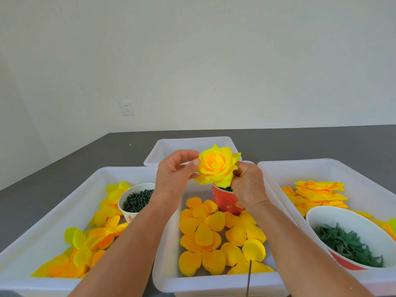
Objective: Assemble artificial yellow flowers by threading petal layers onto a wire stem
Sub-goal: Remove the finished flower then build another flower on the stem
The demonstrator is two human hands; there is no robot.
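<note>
A layered yellow flower (216, 166) is held up above the middle tray, its face turned toward me. My left hand (174, 179) pinches its left petal edge between thumb and fingers. My right hand (247, 184) grips the flower's base from the right and below, fingers curled under it. Loose orange-yellow petal layers (205, 230) lie spread in the middle tray (169, 281). A thin dark wire stem (249, 277) stands at that tray's near edge, apart from both hands.
A red paper cup (225, 202) stands behind the petals. The left tray (42, 234) holds petals and a white cup of dark green pieces (137, 200). The right tray (364, 168) holds petals and a bowl of green leaves (347, 243). Another tray (184, 144) sits behind.
</note>
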